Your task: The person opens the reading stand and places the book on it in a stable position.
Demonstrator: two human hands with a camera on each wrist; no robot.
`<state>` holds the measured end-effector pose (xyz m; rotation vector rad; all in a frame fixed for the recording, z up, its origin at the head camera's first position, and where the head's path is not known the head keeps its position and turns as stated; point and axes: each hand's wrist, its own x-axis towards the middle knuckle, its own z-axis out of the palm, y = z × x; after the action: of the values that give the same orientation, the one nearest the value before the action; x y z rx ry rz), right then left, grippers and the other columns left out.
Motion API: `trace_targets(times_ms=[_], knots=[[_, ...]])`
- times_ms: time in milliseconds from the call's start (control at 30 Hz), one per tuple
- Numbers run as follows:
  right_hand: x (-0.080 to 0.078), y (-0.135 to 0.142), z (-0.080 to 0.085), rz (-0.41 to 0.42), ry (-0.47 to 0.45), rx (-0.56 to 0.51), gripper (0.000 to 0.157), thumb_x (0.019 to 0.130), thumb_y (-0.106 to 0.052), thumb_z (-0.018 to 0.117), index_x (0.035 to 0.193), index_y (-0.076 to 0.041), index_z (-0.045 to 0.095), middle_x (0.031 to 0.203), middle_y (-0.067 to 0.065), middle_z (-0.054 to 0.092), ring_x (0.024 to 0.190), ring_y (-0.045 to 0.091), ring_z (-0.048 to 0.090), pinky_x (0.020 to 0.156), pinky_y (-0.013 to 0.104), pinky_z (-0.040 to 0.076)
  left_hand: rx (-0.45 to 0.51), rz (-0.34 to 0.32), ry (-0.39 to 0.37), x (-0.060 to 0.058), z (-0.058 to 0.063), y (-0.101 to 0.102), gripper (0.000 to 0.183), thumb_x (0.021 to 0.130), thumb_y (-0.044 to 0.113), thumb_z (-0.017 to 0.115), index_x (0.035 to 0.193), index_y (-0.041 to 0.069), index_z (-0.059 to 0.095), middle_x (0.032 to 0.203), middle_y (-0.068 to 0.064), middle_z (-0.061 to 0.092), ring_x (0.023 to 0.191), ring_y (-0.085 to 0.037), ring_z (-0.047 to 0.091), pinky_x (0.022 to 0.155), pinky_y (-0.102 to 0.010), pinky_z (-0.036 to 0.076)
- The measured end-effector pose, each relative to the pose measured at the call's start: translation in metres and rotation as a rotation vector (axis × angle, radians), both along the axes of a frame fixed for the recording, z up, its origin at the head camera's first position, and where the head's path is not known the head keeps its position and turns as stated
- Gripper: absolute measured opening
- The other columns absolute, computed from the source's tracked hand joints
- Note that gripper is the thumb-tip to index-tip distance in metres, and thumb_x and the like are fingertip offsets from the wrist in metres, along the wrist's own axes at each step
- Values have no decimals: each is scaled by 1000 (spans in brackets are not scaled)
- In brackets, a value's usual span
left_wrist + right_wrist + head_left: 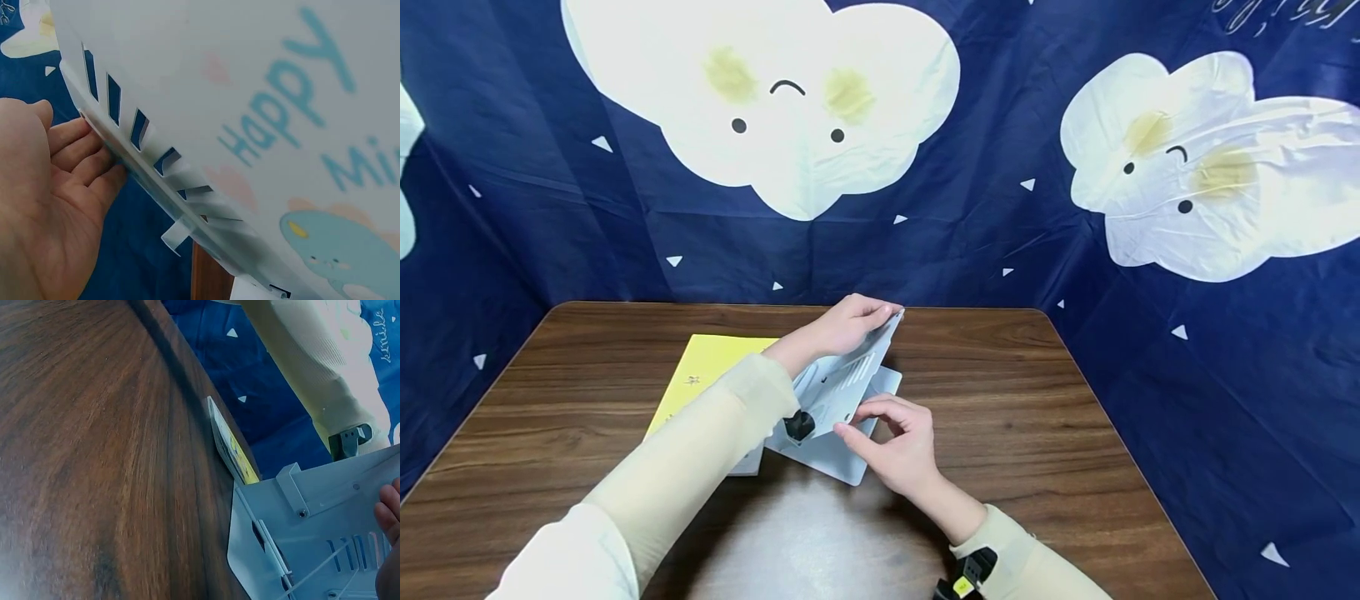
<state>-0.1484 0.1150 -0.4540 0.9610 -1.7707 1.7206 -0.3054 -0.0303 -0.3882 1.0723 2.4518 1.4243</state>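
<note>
A light blue folding book stand [842, 392] stands half unfolded on the table, its slotted panel tilted up over a flat base plate [827, 458]. In the left wrist view the printed panel [206, 81] shows "Happy" lettering and a small dinosaur. My left hand [850, 325] grips the panel's upper edge, thumb on the near side. Lower down, my right hand [902, 437] pinches at the panel's right edge with thumb and forefinger. The right wrist view shows thin wire supports and slots beside those fingers [390, 509]; the exact contact is partly cut off.
A yellow-covered book [718, 362] lies left of the stand, partly under my left forearm. The brown wooden table [1000, 400] reaches back to a blue cloth curtain [985, 250] with cloud prints.
</note>
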Motion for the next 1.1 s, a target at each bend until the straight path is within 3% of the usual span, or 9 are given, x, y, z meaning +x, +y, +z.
trace_targets(times_ms=[167,500,767,1100], knots=[[1,2,0,-3,8,-5,19,81,7,86,94,-3,77,81,16,71,74,20,67,66,27,59,2,3,-18,1,0,0,42,116,23,44,145,-1,62,148,-12,61,142,-26,52,117,-43,42],[5,22,-1,-8,1,21,20,82,8,84,97,-4,78,87,9,73,77,26,69,70,32,61,21,43,-27,0,-3,-6,37,115,19,47,141,-1,65,144,-12,63,140,-27,55,116,-43,43],[7,36,0,-3,-13,19,27,81,11,85,104,0,78,95,14,76,90,25,74,80,34,63,22,77,-32,0,-2,-11,34,113,17,52,139,0,67,142,-12,65,138,-27,57,115,-45,45],[8,50,1,-11,-16,7,32,78,14,87,106,2,78,97,17,76,92,25,75,83,37,63,46,100,-49,-1,-4,-20,34,113,15,52,138,-2,67,142,-14,65,139,-29,56,115,-44,44]])
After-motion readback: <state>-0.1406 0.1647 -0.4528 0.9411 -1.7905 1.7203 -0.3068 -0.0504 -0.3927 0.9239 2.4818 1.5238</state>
